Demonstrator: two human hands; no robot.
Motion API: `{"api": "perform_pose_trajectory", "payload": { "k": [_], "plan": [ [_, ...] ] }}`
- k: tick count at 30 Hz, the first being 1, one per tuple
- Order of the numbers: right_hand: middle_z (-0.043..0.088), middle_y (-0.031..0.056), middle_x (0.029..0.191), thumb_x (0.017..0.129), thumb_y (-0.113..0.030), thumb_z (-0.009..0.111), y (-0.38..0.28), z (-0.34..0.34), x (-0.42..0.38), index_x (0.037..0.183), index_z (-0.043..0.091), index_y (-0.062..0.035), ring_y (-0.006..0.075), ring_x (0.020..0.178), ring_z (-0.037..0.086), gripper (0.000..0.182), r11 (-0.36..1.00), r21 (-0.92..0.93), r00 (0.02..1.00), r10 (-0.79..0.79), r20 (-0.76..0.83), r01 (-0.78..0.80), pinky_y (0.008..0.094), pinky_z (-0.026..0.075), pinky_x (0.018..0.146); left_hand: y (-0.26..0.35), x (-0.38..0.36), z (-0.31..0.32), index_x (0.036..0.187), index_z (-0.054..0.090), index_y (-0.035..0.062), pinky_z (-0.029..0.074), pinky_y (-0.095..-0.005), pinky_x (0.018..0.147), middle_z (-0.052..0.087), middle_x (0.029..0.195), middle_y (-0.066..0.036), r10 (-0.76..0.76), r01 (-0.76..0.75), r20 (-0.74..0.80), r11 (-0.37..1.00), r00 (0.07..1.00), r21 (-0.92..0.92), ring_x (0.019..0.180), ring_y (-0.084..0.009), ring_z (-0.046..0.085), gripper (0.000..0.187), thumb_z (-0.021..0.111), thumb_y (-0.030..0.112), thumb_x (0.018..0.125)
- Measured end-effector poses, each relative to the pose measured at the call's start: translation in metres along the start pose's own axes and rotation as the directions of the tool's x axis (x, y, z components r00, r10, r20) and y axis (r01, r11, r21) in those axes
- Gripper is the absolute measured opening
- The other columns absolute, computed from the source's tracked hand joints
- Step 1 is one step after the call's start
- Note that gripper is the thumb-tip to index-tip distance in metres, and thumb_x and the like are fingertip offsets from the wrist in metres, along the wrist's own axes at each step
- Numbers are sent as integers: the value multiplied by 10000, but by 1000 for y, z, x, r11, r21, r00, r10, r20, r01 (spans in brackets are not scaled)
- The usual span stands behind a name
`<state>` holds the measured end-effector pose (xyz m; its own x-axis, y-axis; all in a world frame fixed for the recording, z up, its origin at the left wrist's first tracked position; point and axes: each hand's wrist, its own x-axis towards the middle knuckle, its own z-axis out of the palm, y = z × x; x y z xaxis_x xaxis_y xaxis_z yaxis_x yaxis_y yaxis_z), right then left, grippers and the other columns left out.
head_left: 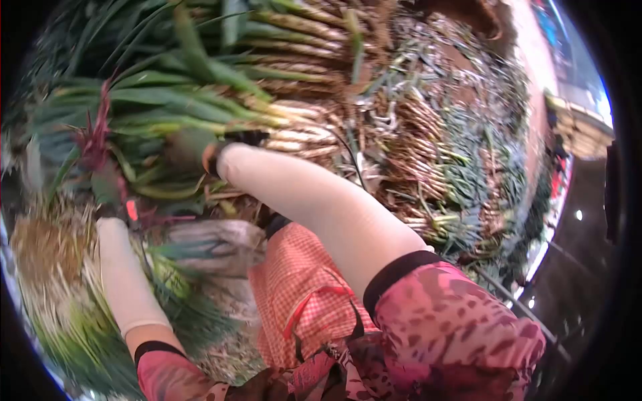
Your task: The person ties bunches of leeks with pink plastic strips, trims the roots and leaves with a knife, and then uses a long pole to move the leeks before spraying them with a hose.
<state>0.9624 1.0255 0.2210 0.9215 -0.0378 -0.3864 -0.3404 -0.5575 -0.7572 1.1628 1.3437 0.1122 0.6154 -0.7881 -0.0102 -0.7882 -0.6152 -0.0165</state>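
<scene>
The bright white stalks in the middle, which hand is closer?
The right hand. It's at the green leaves, near the white stalks; the left hand is farther away, lower left in the picture.

A bunch of green onions (234, 111) lies on its side — green leaves to the left, pale stalks to the right — with blurred reddish-purple strands (99, 132) beside the leaves.

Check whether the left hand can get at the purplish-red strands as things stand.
Probably yes: the left hand is right by the purplish-red strands, with nothing visible blocking the way, though blur hides whether it holds any.
</scene>
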Motion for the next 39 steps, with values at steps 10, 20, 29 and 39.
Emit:
{"api": "perform_pose_trajectory", "payload": {
  "k": [10,20,29,39],
  "plan": [
    [644,110,816,910,-361,483,175,-112,-317,936,631,-92,258,778,643,308,923,-167,915,372,155,-347,414,500,734,43,-134,-120,1140,593,55,461,-318,856,624,1071,-76,-589,586,207,806,781,80,934,-214,595,377,437,309,909],
    [631,82,757,911,-318,503,228,-4,-640,1147,595,-79,204,653,606,349,667,383,672,726,-143,-639,338,475,635,33,143,-230,1207,545,36,468,-350,856,610,1112,-101,-397,294,-187,862,899,-413,967,-235,601,383,462,265,912],
    [658,140,932,849,-274,539,303,76,-719,1128,613,-38,200,846,623,374,-133,927,98,979,178,-351,290,466,719,557,301,-254,1093,596,30,489,-366,813,633,1062,-115,453,-254,-2,497,891,-829,927,-239,619,291,562,218,873],
    [605,203,1020,866,-333,503,507,1,-860,1098,592,-17,326,933,586,402,204,881,38,977,-208,-427,376,469,806,1003,157,-95,1083,642,143,492,-423,698,668,929,-156,648,-578,578,743,495,-338,821,-345,638,359,653,328,775]
  ]
}}
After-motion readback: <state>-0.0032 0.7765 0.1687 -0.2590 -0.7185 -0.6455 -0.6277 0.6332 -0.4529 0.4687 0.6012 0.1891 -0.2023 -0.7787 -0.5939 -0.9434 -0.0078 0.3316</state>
